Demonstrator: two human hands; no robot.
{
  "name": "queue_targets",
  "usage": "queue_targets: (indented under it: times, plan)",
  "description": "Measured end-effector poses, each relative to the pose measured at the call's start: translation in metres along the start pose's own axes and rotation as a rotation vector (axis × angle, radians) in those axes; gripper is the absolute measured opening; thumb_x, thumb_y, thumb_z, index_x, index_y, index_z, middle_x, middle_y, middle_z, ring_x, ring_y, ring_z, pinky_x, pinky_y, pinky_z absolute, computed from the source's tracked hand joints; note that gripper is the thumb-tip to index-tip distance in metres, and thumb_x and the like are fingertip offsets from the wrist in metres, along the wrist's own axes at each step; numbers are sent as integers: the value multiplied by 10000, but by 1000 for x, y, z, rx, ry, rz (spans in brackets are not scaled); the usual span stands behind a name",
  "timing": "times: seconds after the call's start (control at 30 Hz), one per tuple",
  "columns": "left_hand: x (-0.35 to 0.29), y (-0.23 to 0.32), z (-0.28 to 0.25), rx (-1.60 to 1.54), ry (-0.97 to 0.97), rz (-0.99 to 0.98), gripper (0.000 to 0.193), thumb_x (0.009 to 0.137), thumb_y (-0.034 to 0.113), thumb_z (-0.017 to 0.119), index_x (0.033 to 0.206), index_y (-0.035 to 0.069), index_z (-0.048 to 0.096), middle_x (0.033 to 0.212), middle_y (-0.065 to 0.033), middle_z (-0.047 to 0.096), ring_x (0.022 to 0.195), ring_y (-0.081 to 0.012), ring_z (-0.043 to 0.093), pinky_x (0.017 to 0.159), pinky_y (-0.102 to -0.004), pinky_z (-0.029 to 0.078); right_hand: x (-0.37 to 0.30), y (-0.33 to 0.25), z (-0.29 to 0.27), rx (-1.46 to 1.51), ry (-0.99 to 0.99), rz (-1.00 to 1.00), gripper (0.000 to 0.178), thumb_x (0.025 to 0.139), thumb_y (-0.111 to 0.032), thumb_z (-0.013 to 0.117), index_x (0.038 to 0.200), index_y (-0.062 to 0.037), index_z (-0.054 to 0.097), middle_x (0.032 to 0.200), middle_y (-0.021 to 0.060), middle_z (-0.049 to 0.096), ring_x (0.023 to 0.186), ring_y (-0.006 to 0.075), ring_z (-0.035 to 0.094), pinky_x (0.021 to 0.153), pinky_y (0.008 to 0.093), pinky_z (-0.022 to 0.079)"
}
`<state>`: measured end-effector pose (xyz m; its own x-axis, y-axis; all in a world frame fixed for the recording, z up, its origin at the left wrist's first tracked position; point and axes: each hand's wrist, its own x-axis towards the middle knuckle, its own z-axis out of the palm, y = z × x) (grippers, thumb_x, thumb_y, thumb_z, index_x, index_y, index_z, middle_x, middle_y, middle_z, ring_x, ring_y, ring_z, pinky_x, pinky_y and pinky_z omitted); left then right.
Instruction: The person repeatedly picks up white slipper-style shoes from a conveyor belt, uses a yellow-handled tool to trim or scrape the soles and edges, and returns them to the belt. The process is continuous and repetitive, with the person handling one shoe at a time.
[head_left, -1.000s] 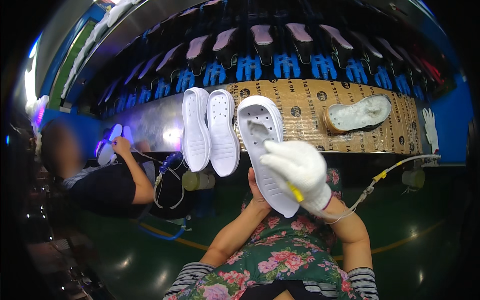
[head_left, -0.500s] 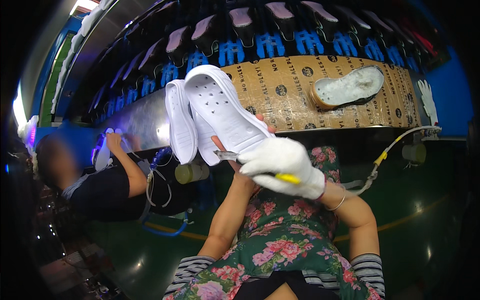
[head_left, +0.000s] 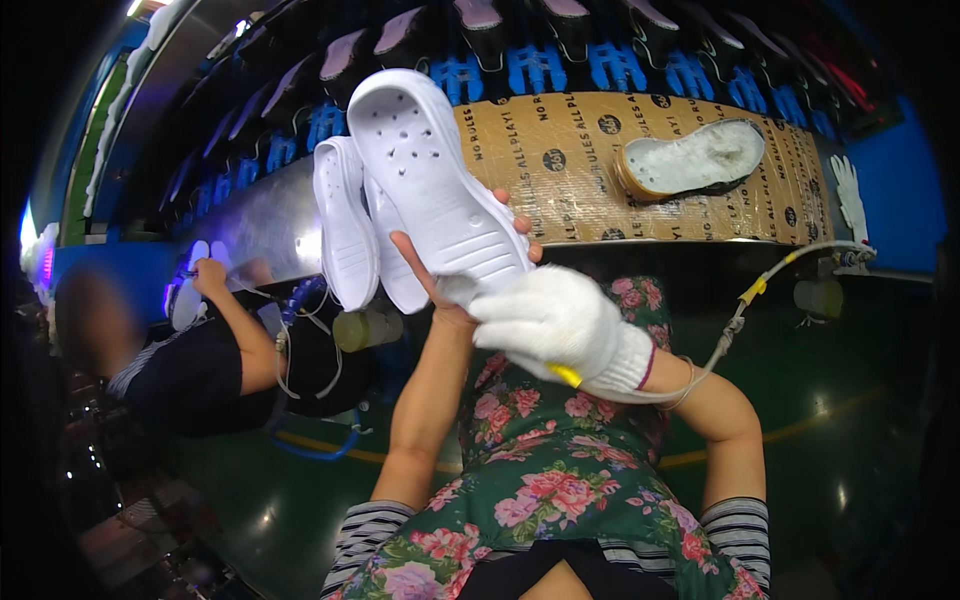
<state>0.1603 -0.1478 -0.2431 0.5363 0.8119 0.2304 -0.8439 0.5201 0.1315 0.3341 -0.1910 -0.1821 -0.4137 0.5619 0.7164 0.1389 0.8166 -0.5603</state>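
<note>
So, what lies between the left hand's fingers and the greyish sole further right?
Only brown printed cardboard shows between those fingers and the greyish sole; the head view shows nothing else there.

Clearance: cardboard (head_left: pixel 580 135) open between held sole (head_left: pixel 430 170) and tan-edged sole (head_left: pixel 695 160).
White soles (head_left: pixel 345 225) crowd the left; pale hose (head_left: pixel 735 318) arcs across the right side.

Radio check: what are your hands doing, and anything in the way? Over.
Left hand holding white sole. Gloved right hand gripping brush near sole's lower end. Two more soles close behind; no obstruction visible.
</note>
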Motion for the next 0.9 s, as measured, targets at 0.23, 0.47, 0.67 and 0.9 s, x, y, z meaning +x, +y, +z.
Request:
queue_targets:
  times: [0.23, 0.47, 0.67, 0.9]
  plan:
    - [1, 11, 7, 81, 79, -15, 1265, 756, 883, 699, 1618, 50, 297, 1418, -279, 491, 1092, -438, 583, 843, -538, 553, -11, 6, -14, 72, -86, 82, 347, 751, -76, 852, 1084, -149, 788, 1148, 90, 784, 954, 302, 753, 830, 418, 600]
    - [29, 39, -1, 271, -186, -224, 1214, 749, 884, 684, 1560, 20, 418, 1335, -310, 549, 931, -391, 638, 746, -442, 526, -3, -22, -22, 427, -63, 288, 267, 750, 4, 849, 996, -87, 803, 1093, 130, 794, 907, 305, 762, 769, 387, 596]
    - [32, 34, 14, 91, 57, -343, 1046, 853, 752, 651, 1598, 60, 409, 1339, -390, 557, 926, -440, 686, 680, -414, 586, -8, -13, -11, -112, -85, -42, 276, 763, -88, 818, 1033, -55, 776, 1115, 146, 768, 903, 298, 755, 726, 395, 604]
    - [34, 45, 13, 138, -1, -468, 1113, 821, 705, 694, 1621, 5, 365, 1373, -413, 547, 990, -475, 702, 779, -495, 617, -8, -19, -11, 186, -58, 107, 371, 712, -31, 853, 1070, -105, 788, 1161, 128, 777, 933, 310, 762, 762, 405, 602]
